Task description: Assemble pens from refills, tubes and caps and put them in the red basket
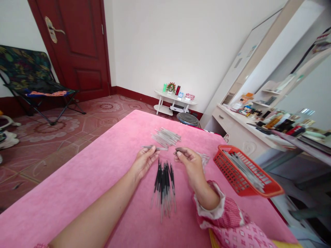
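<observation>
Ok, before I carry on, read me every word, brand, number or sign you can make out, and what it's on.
None can be read.
Dark sticks, pale sticks: too blurred to tell if marked.
Bottles on the dressing table: too small and blurred.
Pale patches on the tall panel: too faint.
Red can on the low stand: too small.

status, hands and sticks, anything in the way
Left hand pinching grey stick. Right hand pinching dark item, blurred. Black-and-grey sticks piled nearby. Red basket off right, apart from both hands.
</observation>
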`<state>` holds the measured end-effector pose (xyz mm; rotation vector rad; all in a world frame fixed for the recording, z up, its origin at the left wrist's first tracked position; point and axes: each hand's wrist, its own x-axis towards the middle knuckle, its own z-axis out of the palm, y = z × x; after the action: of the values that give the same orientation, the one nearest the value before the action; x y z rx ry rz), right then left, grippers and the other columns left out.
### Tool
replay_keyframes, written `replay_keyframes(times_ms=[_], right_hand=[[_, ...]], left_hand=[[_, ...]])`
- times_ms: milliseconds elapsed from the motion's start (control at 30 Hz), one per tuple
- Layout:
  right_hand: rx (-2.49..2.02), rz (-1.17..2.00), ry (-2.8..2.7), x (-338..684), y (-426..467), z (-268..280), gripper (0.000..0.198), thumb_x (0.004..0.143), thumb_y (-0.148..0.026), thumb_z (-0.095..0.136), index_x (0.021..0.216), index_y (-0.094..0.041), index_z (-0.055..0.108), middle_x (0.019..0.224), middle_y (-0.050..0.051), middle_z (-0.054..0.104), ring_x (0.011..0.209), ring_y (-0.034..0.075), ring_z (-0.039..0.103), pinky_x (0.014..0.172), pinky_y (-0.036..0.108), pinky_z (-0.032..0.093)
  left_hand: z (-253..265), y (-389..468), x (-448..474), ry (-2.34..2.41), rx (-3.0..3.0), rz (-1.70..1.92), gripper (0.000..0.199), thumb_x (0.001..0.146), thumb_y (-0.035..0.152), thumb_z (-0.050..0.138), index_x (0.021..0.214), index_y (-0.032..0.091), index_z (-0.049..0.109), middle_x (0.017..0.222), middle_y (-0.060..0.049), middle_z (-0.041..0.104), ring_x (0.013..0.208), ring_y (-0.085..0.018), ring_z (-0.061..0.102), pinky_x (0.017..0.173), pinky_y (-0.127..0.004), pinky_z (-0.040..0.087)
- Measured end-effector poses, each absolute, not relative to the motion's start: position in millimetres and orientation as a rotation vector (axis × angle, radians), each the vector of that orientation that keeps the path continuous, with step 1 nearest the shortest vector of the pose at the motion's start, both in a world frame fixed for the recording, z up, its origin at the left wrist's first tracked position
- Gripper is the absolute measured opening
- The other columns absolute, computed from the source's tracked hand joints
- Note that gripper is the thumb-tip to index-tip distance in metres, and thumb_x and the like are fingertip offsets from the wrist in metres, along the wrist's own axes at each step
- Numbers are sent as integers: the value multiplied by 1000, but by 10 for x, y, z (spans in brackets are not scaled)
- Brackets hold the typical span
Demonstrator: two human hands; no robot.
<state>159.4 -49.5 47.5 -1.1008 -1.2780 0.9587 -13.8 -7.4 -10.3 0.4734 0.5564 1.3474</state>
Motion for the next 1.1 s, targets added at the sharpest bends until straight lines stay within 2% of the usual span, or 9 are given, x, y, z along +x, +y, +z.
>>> replay_keyframes(times_ms=[233, 467, 667, 867, 1100], right_hand=[[-1130, 949, -1193, 1558, -512, 335, 20, 68, -33, 68, 81, -18, 66, 73, 1, 64, 59, 12, 57, 52, 24, 48], [-1128, 938, -1237, 1536, -510, 287, 17, 68, -29, 67, 80, -18, 65, 75, 2, 64, 65, 14, 58, 56, 26, 50], [-1145, 882, -1286, 1543, -507, 271, 16, 69, -27, 66, 80, -17, 64, 75, 3, 65, 64, 14, 58, 55, 25, 48], [-1173, 743, -1366, 1561, -489, 251, 12, 69, -25, 64, 79, -17, 65, 76, 4, 67, 70, 16, 60, 61, 27, 48], [-1173, 726, -1388, 1568, -482, 248, 12, 69, -25, 63, 78, -18, 65, 76, 4, 67, 70, 17, 61, 62, 28, 48]], left_hand=[[-81, -114, -127, 576, 550, 1349, 14, 68, 16, 73, 77, 11, 64, 73, -4, 70, 65, -10, 66, 65, -17, 54], [-22, -157, -94, 631, 596, 1337, 22, 63, 20, 77, 77, 10, 62, 72, -4, 69, 64, -12, 66, 60, -19, 54], [19, -179, -77, 662, 607, 1336, 23, 61, 20, 78, 75, 9, 62, 68, -3, 68, 61, -12, 66, 58, -19, 54], [20, -178, -89, 662, 631, 1336, 23, 62, 19, 77, 76, 9, 62, 68, -4, 68, 62, -13, 66, 58, -19, 54], [11, -174, -82, 658, 637, 1341, 23, 61, 18, 77, 76, 9, 62, 68, -5, 68, 61, -13, 66, 58, -19, 54]])
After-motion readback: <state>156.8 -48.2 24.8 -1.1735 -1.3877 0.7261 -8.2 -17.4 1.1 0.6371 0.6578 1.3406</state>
